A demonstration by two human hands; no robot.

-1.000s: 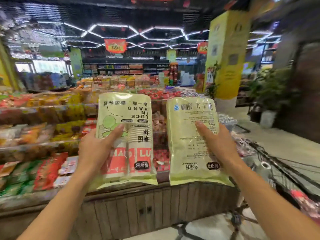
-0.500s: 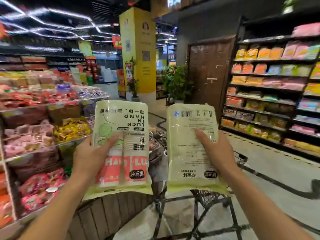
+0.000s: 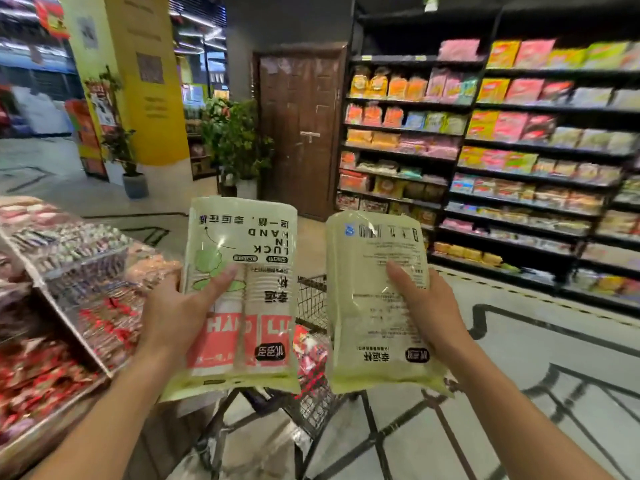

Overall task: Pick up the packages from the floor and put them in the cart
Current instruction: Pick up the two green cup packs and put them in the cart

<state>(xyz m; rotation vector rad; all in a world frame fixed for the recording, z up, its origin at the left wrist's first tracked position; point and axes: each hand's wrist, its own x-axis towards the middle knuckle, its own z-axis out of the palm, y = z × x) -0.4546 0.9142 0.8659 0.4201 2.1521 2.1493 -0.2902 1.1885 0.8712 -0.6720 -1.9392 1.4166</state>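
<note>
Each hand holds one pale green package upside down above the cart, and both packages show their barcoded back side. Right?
Not quite. In the head view only the right hand's package shows its barcoded back; the left hand's package shows its printed front. Both are upside down above the cart.

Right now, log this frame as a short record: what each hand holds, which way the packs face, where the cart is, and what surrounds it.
left hand: holds front-facing pack, pale green, print upside down, stacked cups visible
right hand: holds back-facing pack, barcode at top
packs: apart, side by side, upright, raised above the cart
cart: wire, below and between the packs, red items inside
left side: snack display
right side: dark shelving of packaged goods
task state: neither pack in the cart yet
</note>
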